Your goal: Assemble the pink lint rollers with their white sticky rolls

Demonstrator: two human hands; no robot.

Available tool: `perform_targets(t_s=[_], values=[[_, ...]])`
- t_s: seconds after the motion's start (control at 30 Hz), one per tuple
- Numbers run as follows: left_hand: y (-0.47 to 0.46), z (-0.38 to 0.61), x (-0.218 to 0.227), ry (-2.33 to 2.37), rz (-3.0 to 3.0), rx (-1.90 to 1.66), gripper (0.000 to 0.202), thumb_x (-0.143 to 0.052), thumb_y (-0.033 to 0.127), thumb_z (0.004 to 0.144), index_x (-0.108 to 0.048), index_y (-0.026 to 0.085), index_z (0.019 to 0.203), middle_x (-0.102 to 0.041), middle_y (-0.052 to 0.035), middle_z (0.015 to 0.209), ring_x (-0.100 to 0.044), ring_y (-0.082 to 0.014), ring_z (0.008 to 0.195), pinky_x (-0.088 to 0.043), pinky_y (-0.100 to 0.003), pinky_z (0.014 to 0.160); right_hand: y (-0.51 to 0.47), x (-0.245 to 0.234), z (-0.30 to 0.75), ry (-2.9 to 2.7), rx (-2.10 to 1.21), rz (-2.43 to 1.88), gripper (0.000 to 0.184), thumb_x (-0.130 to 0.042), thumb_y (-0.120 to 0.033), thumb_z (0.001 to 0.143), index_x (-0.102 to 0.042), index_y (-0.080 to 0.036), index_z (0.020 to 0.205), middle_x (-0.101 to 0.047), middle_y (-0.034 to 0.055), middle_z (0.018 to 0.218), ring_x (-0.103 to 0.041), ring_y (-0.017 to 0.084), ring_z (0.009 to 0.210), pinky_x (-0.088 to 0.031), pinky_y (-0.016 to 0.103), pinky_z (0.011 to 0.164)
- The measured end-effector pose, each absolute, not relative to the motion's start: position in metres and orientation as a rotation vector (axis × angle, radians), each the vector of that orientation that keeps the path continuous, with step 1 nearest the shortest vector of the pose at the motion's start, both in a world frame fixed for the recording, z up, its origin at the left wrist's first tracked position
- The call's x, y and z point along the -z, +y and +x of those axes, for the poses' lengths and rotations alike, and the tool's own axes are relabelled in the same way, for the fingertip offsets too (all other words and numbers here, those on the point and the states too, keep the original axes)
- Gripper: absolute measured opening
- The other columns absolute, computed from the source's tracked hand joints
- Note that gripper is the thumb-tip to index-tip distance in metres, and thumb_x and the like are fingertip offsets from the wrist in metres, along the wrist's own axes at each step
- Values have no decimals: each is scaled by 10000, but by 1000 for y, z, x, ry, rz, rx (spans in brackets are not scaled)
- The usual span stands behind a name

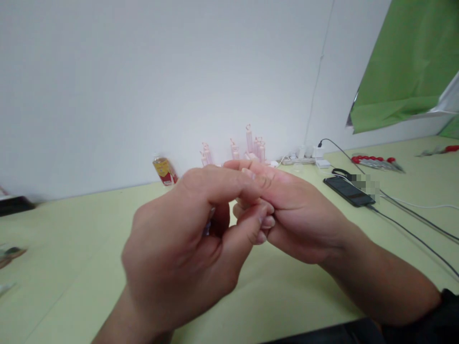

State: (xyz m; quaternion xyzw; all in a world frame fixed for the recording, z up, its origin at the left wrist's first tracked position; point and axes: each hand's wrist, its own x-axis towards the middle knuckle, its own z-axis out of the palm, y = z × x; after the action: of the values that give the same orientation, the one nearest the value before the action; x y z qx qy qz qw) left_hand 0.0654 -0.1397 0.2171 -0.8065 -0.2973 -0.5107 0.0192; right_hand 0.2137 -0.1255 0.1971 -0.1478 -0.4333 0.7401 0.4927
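Note:
My left hand and my right hand meet in the middle of the view, raised above the pale green table. The fingertips of both are pinched together and touch one another. What they hold between them, if anything, is hidden by the fingers. A small bluish, shiny bit shows inside the curl of my left hand; its kind cannot be made out.
By the wall stand a bottle with a yellow and red label and several pink tubes. To the right lie a phone with cables, a power strip and several red-tipped tools. A green cloth hangs above.

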Motion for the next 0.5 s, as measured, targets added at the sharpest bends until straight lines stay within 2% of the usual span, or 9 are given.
perform_targets(t_s=[0.13,0.4,0.5], values=[[-140,69,-216,-945,-2493,1551,189,-760,136,723,-731,285,836,-744,19,795,-625,-136,500,-501,-309,422,-125,-197,210,-1064,-1733,-394,142,-619,-349,937,-573,-247,1024,-477,-67,622,-365,88,470,-344,234,465],[-140,70,-219,-928,-2403,1488,212,-759,159,731,-739,306,883,-694,52,668,-652,-130,515,-480,-268,417,-128,-199,209,-991,-1650,-485,187,-643,-228,887,-584,-211,1064,-489,-74,597,-389,69,452,-277,206,423],[-140,70,-218,-923,-2398,1514,254,-763,129,706,-735,295,896,-710,38,749,-600,-110,478,-465,-290,399,-128,-199,208,-990,-1648,-475,152,-633,-206,884,-583,-204,1028,-500,-71,584,-397,69,446,-267,204,417]])
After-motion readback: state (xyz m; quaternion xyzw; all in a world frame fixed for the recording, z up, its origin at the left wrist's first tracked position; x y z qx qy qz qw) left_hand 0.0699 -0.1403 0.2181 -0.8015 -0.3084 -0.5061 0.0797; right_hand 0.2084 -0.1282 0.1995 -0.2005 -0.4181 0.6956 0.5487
